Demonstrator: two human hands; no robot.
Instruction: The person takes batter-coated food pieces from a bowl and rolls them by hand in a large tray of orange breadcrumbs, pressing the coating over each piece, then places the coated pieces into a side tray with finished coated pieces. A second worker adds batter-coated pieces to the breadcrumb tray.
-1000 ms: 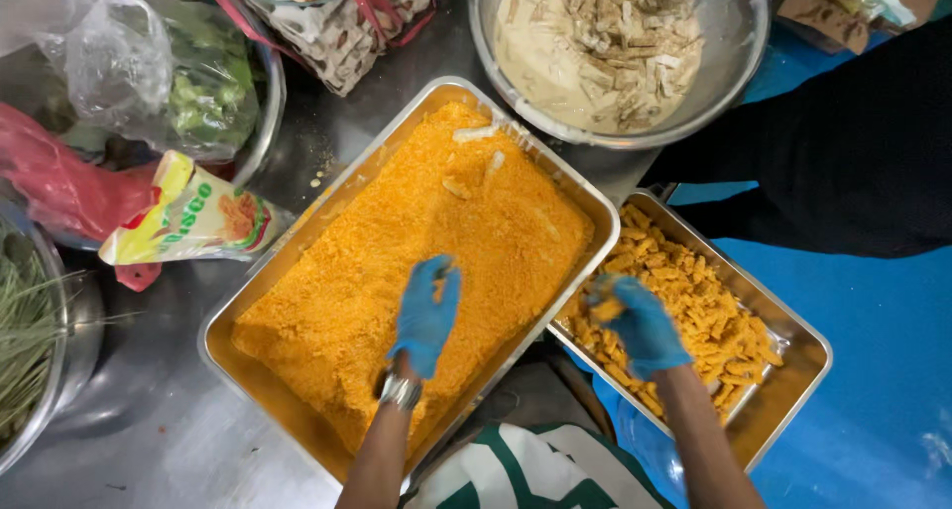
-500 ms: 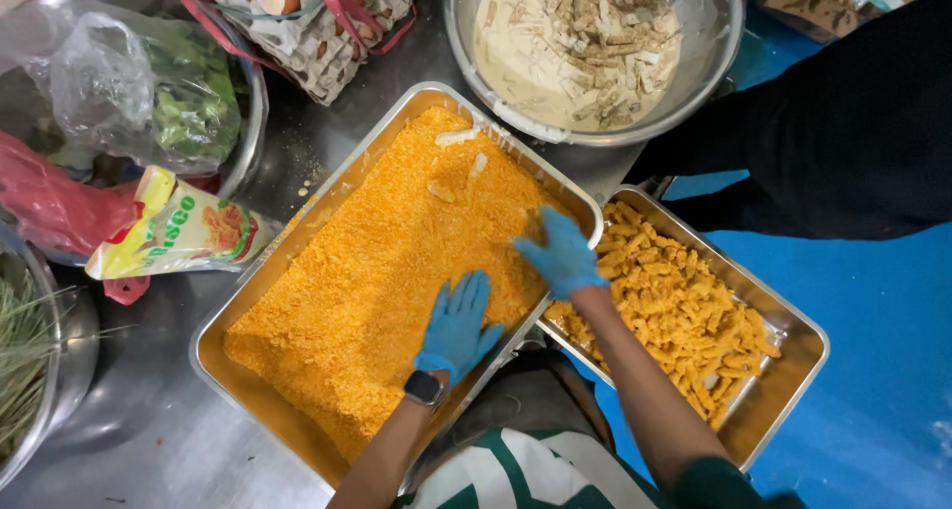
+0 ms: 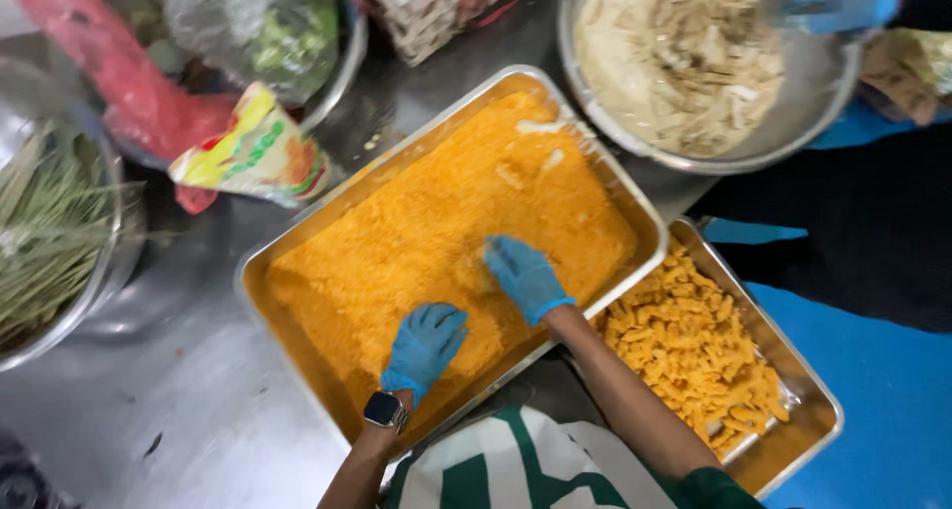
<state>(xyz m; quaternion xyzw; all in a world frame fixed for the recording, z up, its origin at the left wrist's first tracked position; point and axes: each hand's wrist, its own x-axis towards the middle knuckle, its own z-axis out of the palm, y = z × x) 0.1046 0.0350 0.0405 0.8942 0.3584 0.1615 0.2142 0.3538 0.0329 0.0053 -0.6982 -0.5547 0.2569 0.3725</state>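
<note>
Hands in the crumb tray

Gloves first: the left hand (image 3: 424, 345), in a blue glove with a dark smartwatch (image 3: 383, 410) at the wrist, lies flat and spread on the orange breadcrumbs (image 3: 436, 231) near the front edge of the large rectangular steel tray (image 3: 297, 233), holding nothing. Half a second ago it lay at about the same place in the crumbs. The right hand (image 3: 524, 276), also blue-gloved, presses palm down into the crumbs near the tray's middle, fingers curled a little over a crumb-covered lump; whether it grips anything I cannot tell. A second ago this hand was over the smaller steel tray of crumbed orange pieces (image 3: 694, 350) at the right; it has since crossed into the big tray and now sits further from the rim than half a second ago.

Further off, a pale strip or two (image 3: 540, 127) lies on the crumbs at the tray's far end. Beyond that stands a round steel bowl of pale battered strips (image 3: 684, 63), where another person's blue-gloved hand (image 3: 838, 1) reaches in. To the far left sit a yellow printed packet (image 3: 258, 152), a red plastic bag (image 3: 129, 83) and a bowl of green stalks (image 3: 50, 222).
</note>
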